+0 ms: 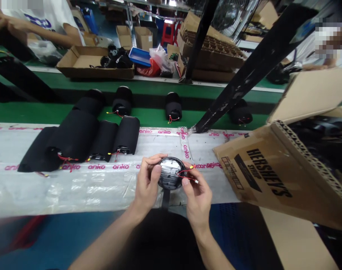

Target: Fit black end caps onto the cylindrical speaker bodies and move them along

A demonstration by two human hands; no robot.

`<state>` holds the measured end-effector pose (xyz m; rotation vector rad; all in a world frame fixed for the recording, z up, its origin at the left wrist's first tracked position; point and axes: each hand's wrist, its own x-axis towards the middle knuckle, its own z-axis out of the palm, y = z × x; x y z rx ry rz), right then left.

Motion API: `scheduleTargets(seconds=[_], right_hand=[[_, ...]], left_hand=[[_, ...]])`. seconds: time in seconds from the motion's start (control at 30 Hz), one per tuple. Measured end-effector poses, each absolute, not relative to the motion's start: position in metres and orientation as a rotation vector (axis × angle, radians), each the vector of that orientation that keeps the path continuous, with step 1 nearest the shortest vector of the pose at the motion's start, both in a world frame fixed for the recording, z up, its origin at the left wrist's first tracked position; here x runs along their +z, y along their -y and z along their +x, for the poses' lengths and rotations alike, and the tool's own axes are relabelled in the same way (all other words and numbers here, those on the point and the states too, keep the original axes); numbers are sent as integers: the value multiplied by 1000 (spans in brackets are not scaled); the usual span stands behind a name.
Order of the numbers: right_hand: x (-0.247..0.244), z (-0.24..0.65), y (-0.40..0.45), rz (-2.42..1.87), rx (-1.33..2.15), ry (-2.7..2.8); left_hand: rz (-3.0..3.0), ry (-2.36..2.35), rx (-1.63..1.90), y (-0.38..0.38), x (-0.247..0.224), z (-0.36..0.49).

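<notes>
A round black part [170, 173] with a shiny ribbed face is held up between my two hands, close to the front edge of the wrapped table. My left hand [148, 180] grips its left side, thumb on the rim. On the right side, my right hand [197, 191] holds the rim with its thumb near the red wires. These thin wires [189, 169] come off the face and end in a yellow and a white connector. A black strap [165, 199] hangs below the part.
Several black fabric-covered cylinders [127, 135] with wires lie at the left. More stand on the green belt [148, 108]. A HERSHEY'S carton [261, 172] is at the right. A black slanted post [244, 71] rises behind. People are across the belt.
</notes>
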<state>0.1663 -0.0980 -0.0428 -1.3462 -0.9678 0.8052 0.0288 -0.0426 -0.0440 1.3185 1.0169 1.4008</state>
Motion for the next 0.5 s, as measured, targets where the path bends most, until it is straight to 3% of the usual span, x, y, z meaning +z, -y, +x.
scheduleTargets(seconds=[0.13,0.33,0.5], right_hand=[[-39,156,104,-1423,634,1043],[-56,159,105,-1418,837,810],[-79,197,110,-1344,931,1060]], left_hand=[[1296,-1104,1430,52,-43,37],[1351,-969,1257,38,-46,32],[1703,-931,979,23,-19,-1]])
